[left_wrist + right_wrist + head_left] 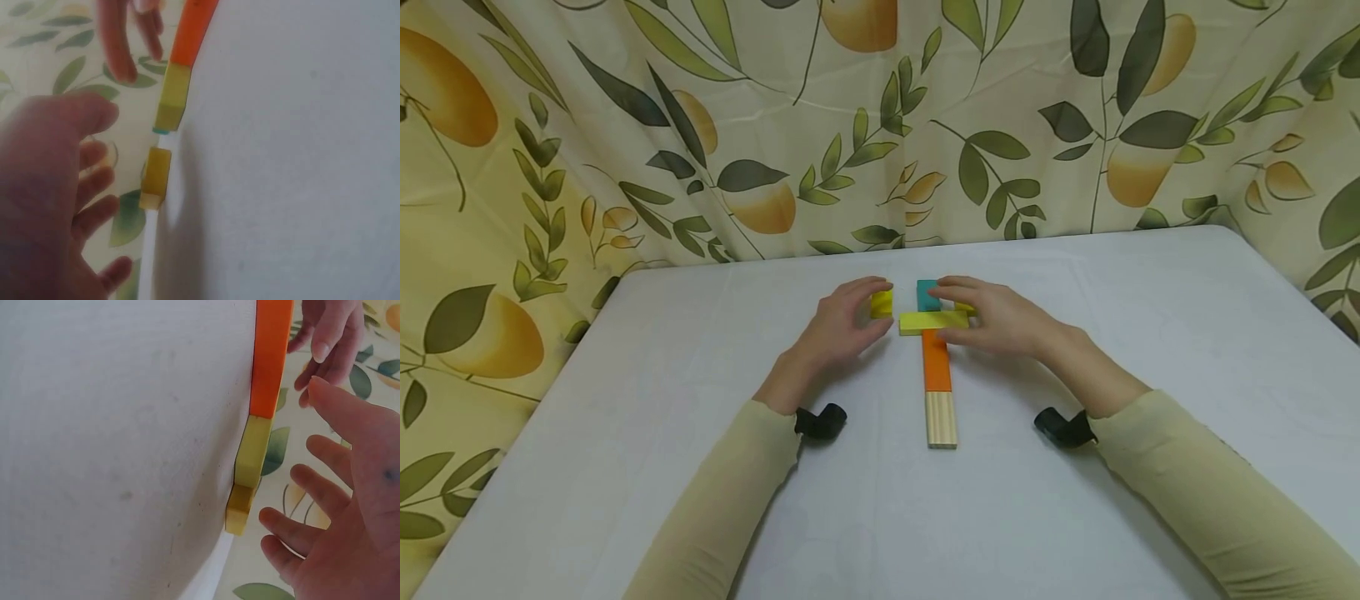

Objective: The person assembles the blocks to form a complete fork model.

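A yellow-green wooden block [917, 324] lies crosswise, with a teal block [927, 293] behind it. On its near side an orange block [936, 365] and a plain wood block [941, 420] run end to end. Off its left end stands a yellow block [882, 304], with a gap between them. Another yellow block [239, 509] sits by its right end, partly hidden by the right hand in the head view. My left hand [847, 321] hovers beside the left yellow block, fingers spread and gripping nothing. Fingers apart, my right hand [1000, 317] hovers by the right yellow block, holding nothing.
A white cloth [865, 517] covers the table. Behind and beside it hangs a curtain [850, 192] printed with fruit and leaves. Each wrist wears a small black camera, one at the left cuff [822, 422] and one at the right cuff [1064, 427].
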Demonstrator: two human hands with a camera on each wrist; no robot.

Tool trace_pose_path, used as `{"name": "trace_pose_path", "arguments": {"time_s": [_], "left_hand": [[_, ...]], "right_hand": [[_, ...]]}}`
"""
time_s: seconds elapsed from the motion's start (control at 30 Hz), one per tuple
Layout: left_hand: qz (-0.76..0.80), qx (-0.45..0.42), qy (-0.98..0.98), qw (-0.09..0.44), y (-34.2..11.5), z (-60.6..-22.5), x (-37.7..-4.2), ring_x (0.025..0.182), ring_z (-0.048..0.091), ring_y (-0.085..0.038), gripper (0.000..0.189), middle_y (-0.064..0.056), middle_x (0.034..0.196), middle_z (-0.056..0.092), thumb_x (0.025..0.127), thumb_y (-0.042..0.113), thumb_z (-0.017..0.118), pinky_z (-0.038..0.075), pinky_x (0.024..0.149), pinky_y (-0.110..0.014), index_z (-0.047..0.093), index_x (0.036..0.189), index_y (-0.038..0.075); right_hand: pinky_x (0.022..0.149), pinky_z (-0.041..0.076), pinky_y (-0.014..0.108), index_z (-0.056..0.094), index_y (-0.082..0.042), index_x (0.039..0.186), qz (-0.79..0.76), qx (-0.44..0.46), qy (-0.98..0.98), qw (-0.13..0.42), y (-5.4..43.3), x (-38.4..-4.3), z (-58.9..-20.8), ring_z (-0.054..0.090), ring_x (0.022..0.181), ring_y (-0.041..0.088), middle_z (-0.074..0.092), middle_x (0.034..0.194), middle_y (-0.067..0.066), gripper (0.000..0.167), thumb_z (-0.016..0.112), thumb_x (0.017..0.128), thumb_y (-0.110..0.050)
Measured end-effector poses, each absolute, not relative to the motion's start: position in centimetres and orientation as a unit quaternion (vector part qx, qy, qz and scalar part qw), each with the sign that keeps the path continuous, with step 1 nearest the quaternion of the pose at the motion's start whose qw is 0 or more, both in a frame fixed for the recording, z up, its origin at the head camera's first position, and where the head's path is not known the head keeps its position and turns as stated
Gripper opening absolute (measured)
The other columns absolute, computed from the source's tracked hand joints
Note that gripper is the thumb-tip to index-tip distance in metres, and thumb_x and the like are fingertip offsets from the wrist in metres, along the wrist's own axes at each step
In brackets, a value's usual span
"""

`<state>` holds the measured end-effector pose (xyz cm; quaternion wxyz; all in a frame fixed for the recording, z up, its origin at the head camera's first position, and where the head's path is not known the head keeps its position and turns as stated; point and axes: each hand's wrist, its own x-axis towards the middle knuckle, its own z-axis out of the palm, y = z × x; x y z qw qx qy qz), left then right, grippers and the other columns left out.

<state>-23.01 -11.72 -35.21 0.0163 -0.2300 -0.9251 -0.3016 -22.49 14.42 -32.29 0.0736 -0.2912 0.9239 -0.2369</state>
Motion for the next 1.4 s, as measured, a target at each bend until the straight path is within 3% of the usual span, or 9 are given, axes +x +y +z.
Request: {"name": "trace_pose_path", "arguments": {"time_s": [0.4,1.4], "left_hand": [[-0.291,-0.21,-0.933,-0.013,-12.2,-34.9,-24.1,0.144,0.034,-0.024,0.049,-0.002,0.155,0.044,0.099,0.029,0.063,0.021,0.117,-0.052,0.053,0.145,0.018],[-0.239,-0.224,-0.944,-0.046,-12.5,-34.9,-26.1,0.143,0.036,-0.025,0.052,-0.003,0.154,0.045,0.096,0.024,0.063,0.023,0.116,-0.051,0.053,0.146,0.015]], "right_hand": [[0.111,0.031,0.059,0.054,-0.008,0.146,-0.225,-0.307,0.923,0.063,14.1,-22.1,-32.3,0.037,0.142,0.04,0.042,0.155,0.017,0.061,0.071,0.094,-0.035],[0.112,0.031,0.057,0.059,-0.008,0.142,-0.178,-0.332,0.924,0.061,13.6,-22.0,-32.5,0.044,0.137,0.038,0.05,0.149,0.015,0.053,0.069,0.096,-0.032]]}}
